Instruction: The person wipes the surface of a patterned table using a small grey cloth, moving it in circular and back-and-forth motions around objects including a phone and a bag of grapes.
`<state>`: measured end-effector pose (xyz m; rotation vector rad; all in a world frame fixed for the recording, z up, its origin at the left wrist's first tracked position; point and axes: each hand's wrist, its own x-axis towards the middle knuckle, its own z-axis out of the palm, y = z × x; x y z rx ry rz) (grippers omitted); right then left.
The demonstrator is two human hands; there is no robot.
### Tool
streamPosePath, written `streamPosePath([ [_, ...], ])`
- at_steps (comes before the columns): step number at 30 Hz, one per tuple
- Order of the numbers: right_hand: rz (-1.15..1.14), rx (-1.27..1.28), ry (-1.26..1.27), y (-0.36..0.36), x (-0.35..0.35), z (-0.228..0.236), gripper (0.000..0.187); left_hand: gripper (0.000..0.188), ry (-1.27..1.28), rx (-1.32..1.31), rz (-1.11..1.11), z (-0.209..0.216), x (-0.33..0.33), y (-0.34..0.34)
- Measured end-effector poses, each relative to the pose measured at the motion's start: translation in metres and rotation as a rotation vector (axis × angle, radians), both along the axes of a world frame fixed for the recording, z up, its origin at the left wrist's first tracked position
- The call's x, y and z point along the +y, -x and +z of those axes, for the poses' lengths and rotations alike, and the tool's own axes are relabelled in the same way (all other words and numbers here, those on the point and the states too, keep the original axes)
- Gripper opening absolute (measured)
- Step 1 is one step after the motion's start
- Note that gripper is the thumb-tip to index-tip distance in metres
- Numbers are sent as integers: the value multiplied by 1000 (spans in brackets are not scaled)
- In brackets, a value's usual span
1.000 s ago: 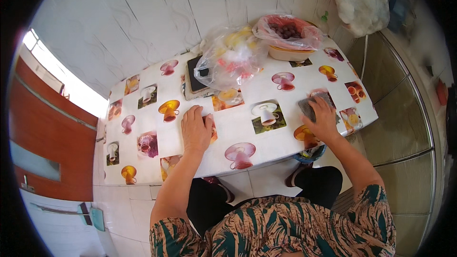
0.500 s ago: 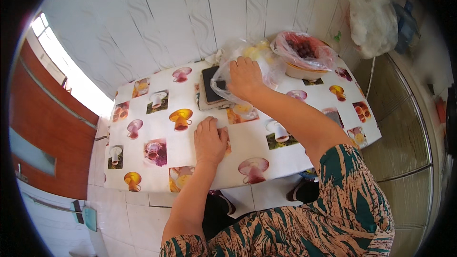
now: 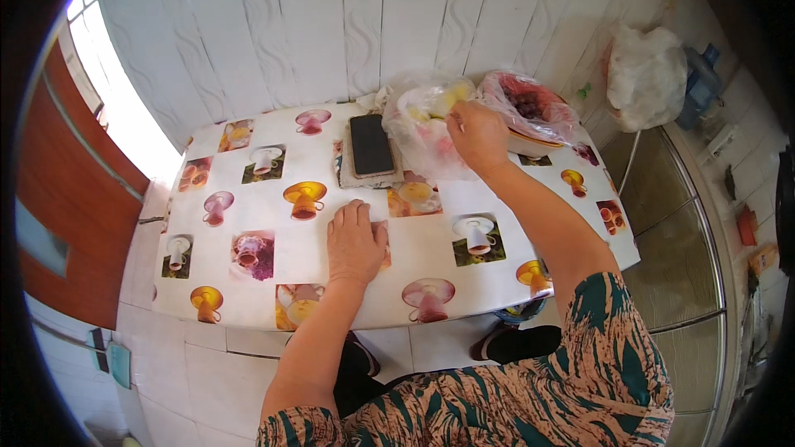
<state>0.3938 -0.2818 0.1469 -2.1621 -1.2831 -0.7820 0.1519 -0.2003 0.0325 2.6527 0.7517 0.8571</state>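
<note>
My left hand [image 3: 356,242] lies flat on the patterned tablecloth [image 3: 331,178], fingers stretched out and holding nothing. Farther right, my right hand [image 3: 480,136] has its fingers closed at the right edge of a clear plastic bag [image 3: 422,145]. Yellowish and pinkish things show through the bag; their kind is hard to make out. Left of the bag, a black phone [image 3: 372,145] rests on a folded cloth or pad [image 3: 346,167]. Just behind my right hand stands a light bowl [image 3: 530,146], lined with a pinkish clear bag [image 3: 497,93] that holds dark grapes [image 3: 525,104].
A tiled wall [image 3: 315,25] borders the table's far side. On the right, a white plastic bag [image 3: 646,74] hangs beside a blue water jug [image 3: 702,74], above greenish cabinet doors [image 3: 662,223]. An orange-brown door [image 3: 74,190] stands at the left.
My right hand has moved right, from the bag's left side to its right edge. The bag no longer covers part of the phone. My left hand stays flat on the table.
</note>
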Motion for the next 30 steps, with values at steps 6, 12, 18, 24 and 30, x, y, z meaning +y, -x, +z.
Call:
streamPosePath([
  [6,49,275,-302,-3,-34,-9,11,40,-8,5,1,2,-1,1],
  [12,119,799,-600,-22,-60,-53,16,40,-1,8,-1,2,-1,1],
  [18,157,1165,-696,-26,-72,-48,10,39,16,32,-1,1,-1,2],
  [24,268,1087,-734,-51,-72,-19,8,40,21,18,-2,1,-1,1],
  [30,228,1104,-824,-60,-85,-2,9,40,-23,-18,6,-2,0,0],
])
